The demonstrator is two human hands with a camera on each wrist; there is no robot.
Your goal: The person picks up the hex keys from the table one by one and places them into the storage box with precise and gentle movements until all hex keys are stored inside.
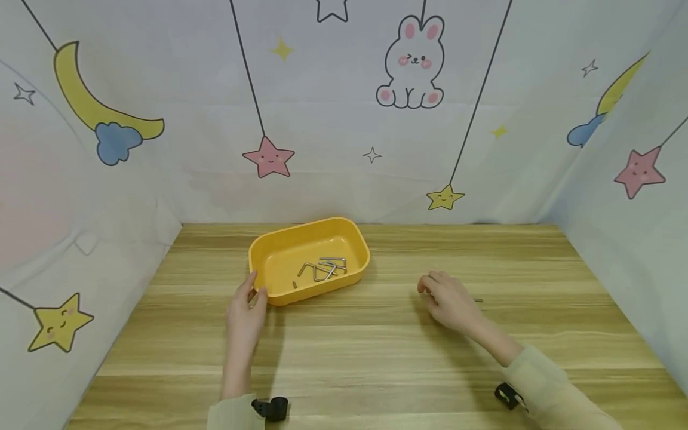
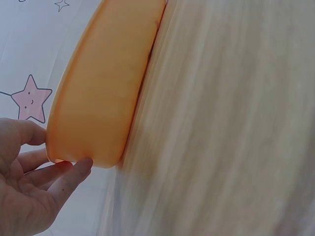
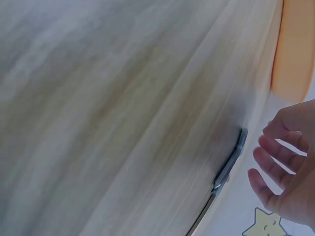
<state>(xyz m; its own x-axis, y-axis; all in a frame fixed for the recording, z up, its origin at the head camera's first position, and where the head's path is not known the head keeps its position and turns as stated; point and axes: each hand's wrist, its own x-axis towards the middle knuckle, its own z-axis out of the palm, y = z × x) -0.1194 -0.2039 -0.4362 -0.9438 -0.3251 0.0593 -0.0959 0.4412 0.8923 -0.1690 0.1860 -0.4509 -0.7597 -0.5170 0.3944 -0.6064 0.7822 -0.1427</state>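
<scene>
A yellow plastic bin (image 1: pixel 279 237) stands near the back of the table, several L-shaped hex keys (image 1: pixel 329 270) lying in it. My left hand (image 1: pixel 246 313) holds the bin's near left corner; the left wrist view has the thumb and fingers (image 2: pixel 34 176) against its outer end. Over the table to the right of the bin, my right hand (image 1: pixel 448 301) hovers with loosely bent fingers and nothing between them. A metal hex key (image 1: pixel 478 300) pokes out from behind that hand, mostly hidden. In the right wrist view, hex-key metal (image 3: pixel 229 162) lies on the tabletop, apart from the fingertips.
The wood-grain table (image 1: pixel 344 370) meets a white cloth backdrop (image 1: pixel 333 191) at the back, with cloth on both sides too. Stars, moons and a rabbit are printed on it. Each wrist wears a small black camera mount (image 1: pixel 271 408).
</scene>
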